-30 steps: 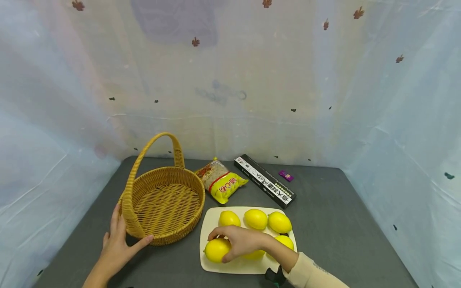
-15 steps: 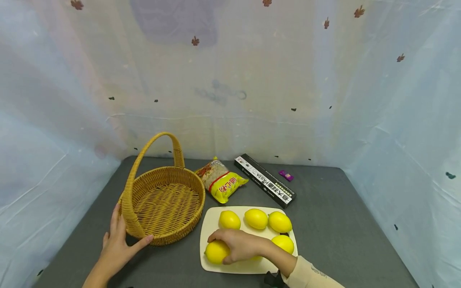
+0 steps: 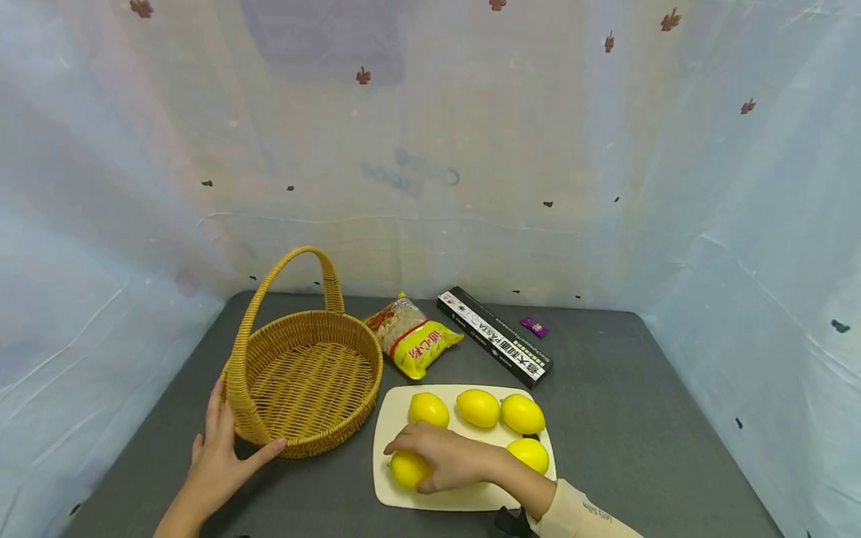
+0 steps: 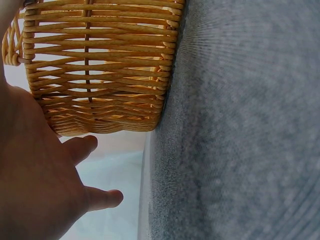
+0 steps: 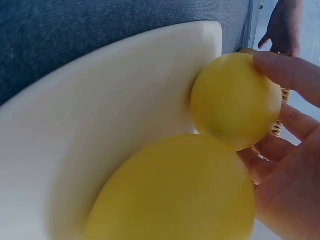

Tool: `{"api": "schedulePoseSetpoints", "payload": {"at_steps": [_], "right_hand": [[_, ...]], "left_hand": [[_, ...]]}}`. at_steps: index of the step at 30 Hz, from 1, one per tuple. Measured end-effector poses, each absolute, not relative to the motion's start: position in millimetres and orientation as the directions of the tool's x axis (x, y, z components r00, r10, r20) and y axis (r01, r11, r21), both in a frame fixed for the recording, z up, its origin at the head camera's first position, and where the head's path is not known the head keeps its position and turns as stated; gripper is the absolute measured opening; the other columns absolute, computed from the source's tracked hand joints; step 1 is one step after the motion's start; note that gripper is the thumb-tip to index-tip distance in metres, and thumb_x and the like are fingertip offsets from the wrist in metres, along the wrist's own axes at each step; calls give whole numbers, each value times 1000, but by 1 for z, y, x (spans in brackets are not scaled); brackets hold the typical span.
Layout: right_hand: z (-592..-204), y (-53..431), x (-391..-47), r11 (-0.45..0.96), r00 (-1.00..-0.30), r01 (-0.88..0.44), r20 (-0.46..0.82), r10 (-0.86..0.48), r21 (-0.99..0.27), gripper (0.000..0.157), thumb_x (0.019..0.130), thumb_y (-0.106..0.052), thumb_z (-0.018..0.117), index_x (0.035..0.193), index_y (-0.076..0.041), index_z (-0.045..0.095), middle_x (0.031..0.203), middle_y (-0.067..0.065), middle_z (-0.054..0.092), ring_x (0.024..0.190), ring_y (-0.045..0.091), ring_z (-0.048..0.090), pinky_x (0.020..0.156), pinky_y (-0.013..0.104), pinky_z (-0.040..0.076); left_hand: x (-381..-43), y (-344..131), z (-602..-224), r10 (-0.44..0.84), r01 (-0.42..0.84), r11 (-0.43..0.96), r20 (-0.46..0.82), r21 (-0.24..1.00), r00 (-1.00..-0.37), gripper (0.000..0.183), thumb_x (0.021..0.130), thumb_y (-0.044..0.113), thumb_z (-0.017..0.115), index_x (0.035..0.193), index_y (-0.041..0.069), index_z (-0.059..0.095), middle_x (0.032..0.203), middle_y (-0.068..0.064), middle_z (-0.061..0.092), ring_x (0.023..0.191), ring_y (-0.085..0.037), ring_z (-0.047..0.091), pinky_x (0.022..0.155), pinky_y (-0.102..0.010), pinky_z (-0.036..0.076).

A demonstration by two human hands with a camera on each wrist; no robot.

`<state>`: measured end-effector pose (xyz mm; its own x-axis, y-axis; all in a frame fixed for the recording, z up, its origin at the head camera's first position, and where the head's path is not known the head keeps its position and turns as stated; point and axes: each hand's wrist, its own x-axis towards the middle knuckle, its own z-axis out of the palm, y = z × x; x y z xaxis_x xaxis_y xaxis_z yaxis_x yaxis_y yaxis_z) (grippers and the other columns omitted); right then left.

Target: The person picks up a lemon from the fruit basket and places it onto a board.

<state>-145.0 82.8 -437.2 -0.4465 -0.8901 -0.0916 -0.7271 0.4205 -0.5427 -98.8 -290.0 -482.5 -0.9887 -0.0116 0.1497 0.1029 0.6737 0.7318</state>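
My right hand (image 3: 449,454) grips a lemon (image 3: 407,471) at the left end of a cream rectangular plate (image 3: 389,426). Thumb and fingers hold the lemon from opposite sides in the right wrist view, low over the plate (image 5: 135,85) and right beside another lemon (image 5: 175,195). That neighbour is mostly covered by my hand in the head view. On the left, my left hand (image 3: 218,467) touches the outside of a round wicker basket (image 3: 356,433), fingers spread along its side and thumb at the near rim. Nothing lies inside the basket, whose tall handle stands up.
Other lemons, among them a back-row lemon (image 3: 478,409) and a right-hand lemon (image 3: 528,454), lie on the plate. Behind it are a yellow noodle bag (image 3: 420,345), a long black pasta box (image 3: 496,336) and a small purple packet (image 3: 534,326). A grey table (image 3: 625,418) carries everything.
The gripped lemon has shifted slightly to the right on the plate along with my right hand. My left hand and the basket have stayed in place.
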Motion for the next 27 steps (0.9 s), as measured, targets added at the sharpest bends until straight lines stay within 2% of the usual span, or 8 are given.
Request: {"api": "schedulePoseSetpoints", "payload": {"at_steps": [14,27], "right_hand": [[-434,85,-144,414,-469,-739,-35,-882,-532,51,84,-16,80,131,-15,62,127,-6,60,115,6,50,97,22,42],[-428,90,-147,410,-500,-724,13,-866,-555,46,86,-16,79,129,-13,63,128,-6,60,118,9,50,101,25,41]], "left_hand": [[-99,-291,-485,-10,123,661,173,740,-985,114,87,34,78,158,40,-11,160,2,-31,141,-62,-3,81,-92,-1],[-97,-289,-481,-11,111,672,160,733,-987,114,87,35,77,159,36,-12,160,-1,-31,140,-63,-1,82,-91,0]]}}
